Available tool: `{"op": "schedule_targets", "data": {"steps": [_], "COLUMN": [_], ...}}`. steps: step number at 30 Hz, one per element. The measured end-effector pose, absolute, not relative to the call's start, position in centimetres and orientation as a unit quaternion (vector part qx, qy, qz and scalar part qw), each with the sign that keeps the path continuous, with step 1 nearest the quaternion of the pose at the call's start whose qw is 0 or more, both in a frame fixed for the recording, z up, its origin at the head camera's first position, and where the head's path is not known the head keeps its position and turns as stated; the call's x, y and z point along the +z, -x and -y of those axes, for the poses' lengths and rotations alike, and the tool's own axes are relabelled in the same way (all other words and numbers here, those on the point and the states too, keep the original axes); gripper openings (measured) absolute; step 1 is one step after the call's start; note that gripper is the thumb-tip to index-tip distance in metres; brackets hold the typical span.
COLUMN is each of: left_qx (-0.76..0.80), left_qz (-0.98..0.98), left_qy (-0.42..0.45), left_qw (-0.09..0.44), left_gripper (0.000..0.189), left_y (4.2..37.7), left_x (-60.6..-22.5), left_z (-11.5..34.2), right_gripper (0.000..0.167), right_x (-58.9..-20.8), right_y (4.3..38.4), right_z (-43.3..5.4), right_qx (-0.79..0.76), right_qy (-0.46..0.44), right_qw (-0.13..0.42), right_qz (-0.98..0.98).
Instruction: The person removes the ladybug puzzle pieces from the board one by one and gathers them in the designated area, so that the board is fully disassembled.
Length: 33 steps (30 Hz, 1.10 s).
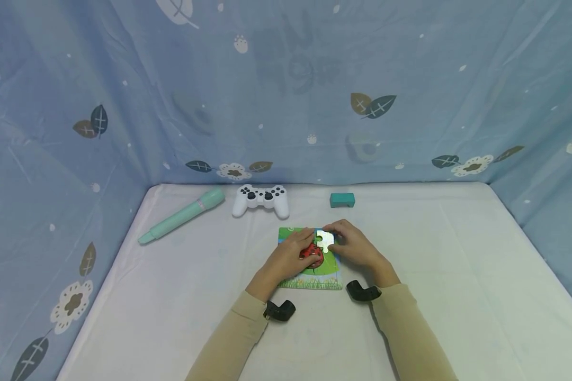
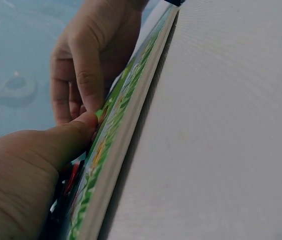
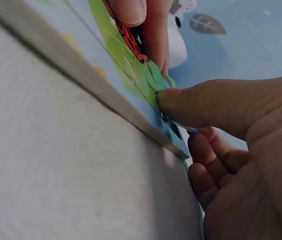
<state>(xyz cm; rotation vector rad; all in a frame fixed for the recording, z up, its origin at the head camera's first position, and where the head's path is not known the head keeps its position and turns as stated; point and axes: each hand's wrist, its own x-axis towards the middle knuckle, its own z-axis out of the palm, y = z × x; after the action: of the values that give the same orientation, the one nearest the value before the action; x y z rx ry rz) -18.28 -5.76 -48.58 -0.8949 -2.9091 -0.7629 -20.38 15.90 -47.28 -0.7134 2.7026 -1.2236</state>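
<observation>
A jigsaw puzzle (image 1: 310, 284) with a ladybug picture (image 1: 317, 260) on green lies flat on the white table. Across its left part rests my left hand (image 1: 288, 256), fingers reaching toward the top edge and thumb over the ladybug. At the upper right corner my right hand (image 1: 355, 246) pinches a puzzle piece (image 1: 326, 239), which shines brightly in the head view. In the right wrist view, the right thumb (image 3: 201, 105) lies on the piece at the board's corner, with the other fingers curled beneath. The left thumb (image 2: 73, 135) presses on the board in the left wrist view.
Behind the puzzle, a white game controller (image 1: 261, 200) lies near the table's back edge. A mint-green tube-shaped object (image 1: 181, 218) lies slanted at the left. To the right of the controller is a small teal block (image 1: 342, 200). Blue patterned cloth (image 1: 286, 106) hangs around the table.
</observation>
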Motion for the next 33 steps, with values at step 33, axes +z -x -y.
{"op": "schedule_targets", "data": {"steps": [33], "left_qx": [-0.258], "left_qz": [0.928], "left_qy": [0.269], "left_qw": [-0.014], "left_gripper": [0.066], "left_y": [18.1], "left_x": [-48.5], "left_z": [5.8], "right_gripper": [0.042], "right_x": [-45.5], "right_y": [19.2], "right_z": [-31.5], "right_qx": [-0.335], "right_qy": [0.14], "right_qw": [0.042], "right_qz": [-0.931]}}
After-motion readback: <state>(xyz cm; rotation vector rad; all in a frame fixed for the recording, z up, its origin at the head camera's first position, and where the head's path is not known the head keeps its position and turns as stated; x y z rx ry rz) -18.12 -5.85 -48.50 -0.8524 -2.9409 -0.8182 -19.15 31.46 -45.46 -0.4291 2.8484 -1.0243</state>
